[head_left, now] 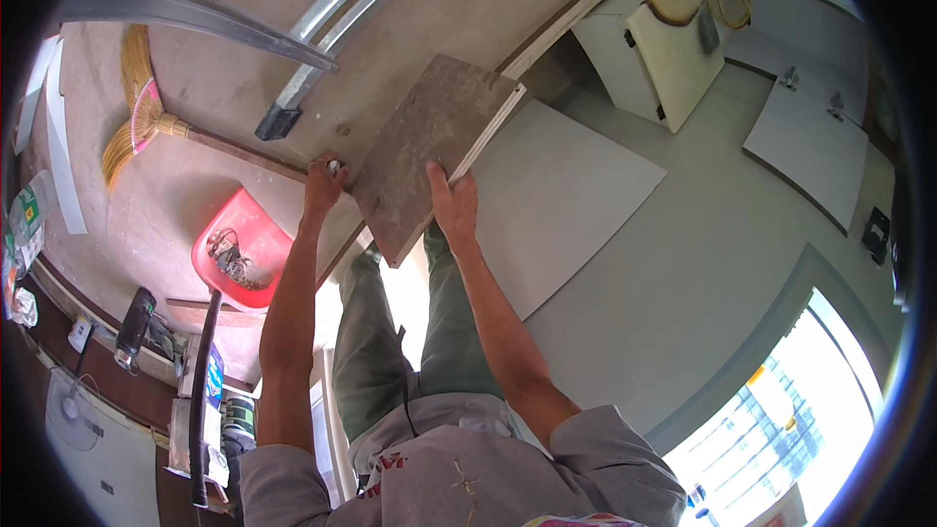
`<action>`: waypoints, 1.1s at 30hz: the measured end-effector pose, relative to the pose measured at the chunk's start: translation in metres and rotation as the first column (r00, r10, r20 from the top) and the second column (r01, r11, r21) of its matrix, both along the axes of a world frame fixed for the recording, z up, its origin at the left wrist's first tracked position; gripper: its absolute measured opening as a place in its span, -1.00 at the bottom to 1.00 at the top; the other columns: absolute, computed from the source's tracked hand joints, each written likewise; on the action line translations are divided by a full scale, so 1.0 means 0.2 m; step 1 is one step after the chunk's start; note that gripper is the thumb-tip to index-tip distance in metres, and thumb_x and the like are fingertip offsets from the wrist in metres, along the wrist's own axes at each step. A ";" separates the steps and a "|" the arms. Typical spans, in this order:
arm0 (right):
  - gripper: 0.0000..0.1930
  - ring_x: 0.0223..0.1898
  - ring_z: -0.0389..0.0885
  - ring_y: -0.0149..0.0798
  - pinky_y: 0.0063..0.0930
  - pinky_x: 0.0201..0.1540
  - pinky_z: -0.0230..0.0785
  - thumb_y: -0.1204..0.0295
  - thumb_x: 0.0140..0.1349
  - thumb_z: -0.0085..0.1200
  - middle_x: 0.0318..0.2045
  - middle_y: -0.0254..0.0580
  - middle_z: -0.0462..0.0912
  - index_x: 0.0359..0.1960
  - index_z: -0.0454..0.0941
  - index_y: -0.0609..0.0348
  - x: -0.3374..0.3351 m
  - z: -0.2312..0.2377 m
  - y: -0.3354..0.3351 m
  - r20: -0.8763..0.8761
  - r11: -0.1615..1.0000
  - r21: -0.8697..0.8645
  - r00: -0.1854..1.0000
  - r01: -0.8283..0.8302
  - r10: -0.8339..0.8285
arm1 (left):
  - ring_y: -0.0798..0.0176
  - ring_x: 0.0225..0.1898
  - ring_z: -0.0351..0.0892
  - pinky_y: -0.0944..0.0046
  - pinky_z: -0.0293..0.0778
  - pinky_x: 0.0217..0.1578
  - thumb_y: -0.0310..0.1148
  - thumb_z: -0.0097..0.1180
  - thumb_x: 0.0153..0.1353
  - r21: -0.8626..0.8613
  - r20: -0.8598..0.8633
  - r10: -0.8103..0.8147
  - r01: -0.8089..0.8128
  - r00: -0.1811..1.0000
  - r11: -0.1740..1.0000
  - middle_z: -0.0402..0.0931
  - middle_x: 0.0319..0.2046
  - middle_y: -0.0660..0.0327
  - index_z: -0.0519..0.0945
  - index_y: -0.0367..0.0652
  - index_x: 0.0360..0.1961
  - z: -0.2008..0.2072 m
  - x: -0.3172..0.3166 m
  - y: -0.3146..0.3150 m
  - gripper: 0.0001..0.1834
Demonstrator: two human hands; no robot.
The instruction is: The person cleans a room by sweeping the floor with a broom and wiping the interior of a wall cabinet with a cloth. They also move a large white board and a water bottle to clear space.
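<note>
A flat brown-grey wooden board (429,151) with a pale layered edge is held tilted in front of me. My right hand (453,205) grips its right edge, thumb lying on the brown face and fingers behind. Just off the board's left edge, my left hand (325,185) is closed around a small shiny round thing (336,168); its kind is too small to make out. Whether the left hand also touches the board I cannot tell. The wooden handle (244,152) of a straw broom (146,117) runs close to my left wrist.
A metal ladder (332,20) stands ahead. At left lies a red dustpan (264,249) holding debris. A large pale panel (576,195) lies to the right, below a white cabinet (625,34) with a stained door (688,49). A bright window (781,420) is at lower right.
</note>
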State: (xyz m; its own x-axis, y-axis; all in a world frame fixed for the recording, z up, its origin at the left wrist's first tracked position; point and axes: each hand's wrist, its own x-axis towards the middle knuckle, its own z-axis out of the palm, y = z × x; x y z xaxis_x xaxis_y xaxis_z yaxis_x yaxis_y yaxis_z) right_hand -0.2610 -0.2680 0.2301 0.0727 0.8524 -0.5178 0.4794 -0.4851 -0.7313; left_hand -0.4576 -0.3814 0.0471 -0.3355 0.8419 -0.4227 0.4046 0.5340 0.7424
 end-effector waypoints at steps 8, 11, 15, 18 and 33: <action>-0.59 -0.14 0.49 -0.20 -0.40 0.00 0.27 0.35 0.18 0.09 -0.17 -0.04 0.55 -0.04 0.39 0.42 -0.07 -0.07 -0.04 -0.114 0.981 0.086 0.980 0.171 -0.161 | -0.07 -0.29 0.54 0.08 0.43 -0.24 -0.31 0.24 0.01 0.021 -0.029 -0.015 0.016 0.999 1.000 0.53 -0.35 -0.12 0.52 -0.32 -0.11 0.00 -0.01 0.01 -0.57; -0.57 -0.12 0.48 -0.21 -0.41 0.02 0.26 0.38 0.18 0.08 -0.15 -0.05 0.53 0.01 0.34 0.42 -0.13 -0.05 -0.03 -0.133 0.979 0.097 0.977 0.179 -0.166 | -0.07 -0.31 0.54 0.07 0.43 -0.25 -0.31 0.24 0.00 0.021 -0.027 -0.016 0.017 0.999 1.000 0.53 -0.35 -0.12 0.52 -0.33 -0.12 -0.01 -0.01 0.01 -0.57; -0.56 -0.10 0.47 -0.22 -0.41 0.03 0.25 0.38 0.19 0.08 -0.13 -0.04 0.52 0.03 0.31 0.42 -0.18 -0.02 -0.01 -0.165 0.980 0.106 0.975 0.168 -0.149 | -0.06 -0.33 0.54 0.08 0.43 -0.27 -0.31 0.24 -0.01 -0.025 0.019 0.026 -0.026 0.999 0.999 0.53 -0.35 -0.13 0.52 -0.33 -0.12 -0.01 0.00 0.01 -0.57; -0.55 -0.07 0.46 -0.19 -0.41 0.06 0.23 0.38 0.21 0.07 -0.11 -0.02 0.51 0.04 0.30 0.43 -0.15 -0.02 -0.01 -0.168 0.984 0.088 0.976 0.154 -0.137 | -0.03 -0.34 0.55 0.09 0.44 -0.29 -0.31 0.24 -0.01 0.045 0.010 0.038 -0.038 0.999 0.998 0.53 -0.35 -0.12 0.52 -0.33 -0.13 -0.02 0.00 0.00 -0.57; -0.52 -0.11 0.49 -0.08 -0.32 0.01 0.29 0.39 0.20 0.04 -0.12 0.10 0.51 0.09 0.24 0.41 -0.12 -0.07 -0.03 -0.167 0.982 0.118 0.978 0.150 -0.129 | -0.06 -0.33 0.57 0.10 0.46 -0.29 -0.29 0.25 0.00 -0.048 0.020 -0.003 0.004 1.000 0.999 0.52 -0.34 -0.15 0.51 -0.34 -0.12 0.00 -0.02 0.02 -0.56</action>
